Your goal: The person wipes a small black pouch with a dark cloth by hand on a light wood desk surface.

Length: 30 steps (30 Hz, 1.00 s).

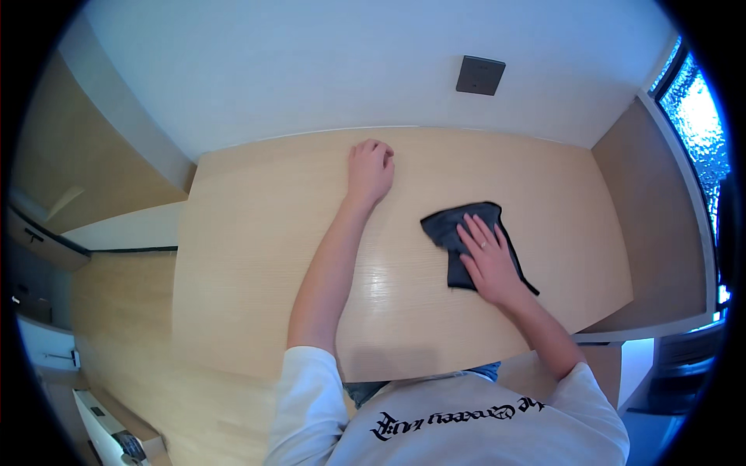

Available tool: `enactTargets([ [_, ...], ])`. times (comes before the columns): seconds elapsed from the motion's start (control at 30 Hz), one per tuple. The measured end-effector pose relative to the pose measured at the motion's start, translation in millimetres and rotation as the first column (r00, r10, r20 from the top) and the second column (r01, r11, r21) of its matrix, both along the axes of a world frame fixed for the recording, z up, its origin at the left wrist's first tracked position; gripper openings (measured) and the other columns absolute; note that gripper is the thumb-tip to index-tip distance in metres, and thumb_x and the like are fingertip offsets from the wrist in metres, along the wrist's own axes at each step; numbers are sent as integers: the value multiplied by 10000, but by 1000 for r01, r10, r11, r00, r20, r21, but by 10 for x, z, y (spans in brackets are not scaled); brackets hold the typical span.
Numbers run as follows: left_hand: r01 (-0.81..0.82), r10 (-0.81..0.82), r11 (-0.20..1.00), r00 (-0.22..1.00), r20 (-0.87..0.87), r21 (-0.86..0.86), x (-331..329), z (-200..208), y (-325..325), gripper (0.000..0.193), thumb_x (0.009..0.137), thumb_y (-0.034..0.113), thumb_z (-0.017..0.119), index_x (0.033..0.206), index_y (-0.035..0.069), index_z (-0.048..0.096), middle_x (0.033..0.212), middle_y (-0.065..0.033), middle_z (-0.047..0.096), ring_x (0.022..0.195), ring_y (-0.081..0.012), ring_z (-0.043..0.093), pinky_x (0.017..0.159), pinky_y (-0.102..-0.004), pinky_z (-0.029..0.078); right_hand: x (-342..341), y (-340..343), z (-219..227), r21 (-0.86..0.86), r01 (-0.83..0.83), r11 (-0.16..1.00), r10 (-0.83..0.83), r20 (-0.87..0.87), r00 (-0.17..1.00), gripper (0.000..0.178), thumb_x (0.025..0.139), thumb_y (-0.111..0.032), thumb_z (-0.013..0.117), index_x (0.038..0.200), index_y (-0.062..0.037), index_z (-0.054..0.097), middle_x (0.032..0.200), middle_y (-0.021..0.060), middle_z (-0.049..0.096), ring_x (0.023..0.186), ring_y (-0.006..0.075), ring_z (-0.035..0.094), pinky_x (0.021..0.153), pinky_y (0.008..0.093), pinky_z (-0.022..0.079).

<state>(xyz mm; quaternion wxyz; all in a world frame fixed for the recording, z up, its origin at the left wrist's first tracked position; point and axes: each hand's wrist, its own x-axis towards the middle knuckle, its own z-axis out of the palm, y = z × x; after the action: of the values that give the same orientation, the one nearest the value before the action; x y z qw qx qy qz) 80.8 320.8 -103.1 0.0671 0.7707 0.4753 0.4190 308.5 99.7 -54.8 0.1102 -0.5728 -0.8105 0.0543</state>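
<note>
A dark grey cloth [458,224] with black edging lies partly folded on the right half of the light wood tabletop [256,256]. Flat on top of it rests my right hand [491,262], fingers stretched out and slightly spread, a ring on one of them. The cloth is pressed under the palm rather than gripped. My left hand [371,171] leans on the wood toward the far edge, left of the cloth and apart from it. Its fingers are curled in loosely, and nothing shows in them.
Behind the table rises a white wall with a dark square switch plate [480,75]. A wooden side panel [657,210] and a bright window [694,97] stand at the right. Wood floor [132,311] runs along the left, with an open box [120,427] at lower left.
</note>
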Motion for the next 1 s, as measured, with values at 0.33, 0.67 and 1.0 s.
enactTargets([
  [0.33, -3, 2, 999, 1000, 29, 38, 21, -3, -11, 97, 792, 54, 601, 866, 64, 664, 972, -111, 636, 995, -333, 575, 914, -448, 446, 36, 1324, -340, 115, 154, 981, -156, 13, 988, 495, 1003, -300, 463, 1452, -93, 430, 1556, 101, 343, 1452, 259, 284, 1167, 521, 210],
  [0.67, -21, 21, 998, 1000, -4, 64, 20, -47, 42, 83, 779, 62, 616, 849, 72, 660, 958, -111, 633, 1014, -332, 576, 920, -455, 439, 50, 2143, -355, 131, 319, 939, -315, -50, 948, 457, 993, -309, 460, 1396, -99, 499, 1516, 89, 399, 1412, 252, 341, 1151, 521, 260],
  [1.0, 35, -35, 999, 999, 12, 7, 8, -60, 126, 101, 786, 66, 624, 881, 63, 658, 1003, -115, 630, 1047, -337, 570, 946, -449, 434, -50, 1761, -432, 116, 285, 952, -288, 13, 957, 530, 1001, -350, 431, 1455, -76, 416, 1554, 141, 340, 1458, 278, 272, 1168, 537, 214],
])
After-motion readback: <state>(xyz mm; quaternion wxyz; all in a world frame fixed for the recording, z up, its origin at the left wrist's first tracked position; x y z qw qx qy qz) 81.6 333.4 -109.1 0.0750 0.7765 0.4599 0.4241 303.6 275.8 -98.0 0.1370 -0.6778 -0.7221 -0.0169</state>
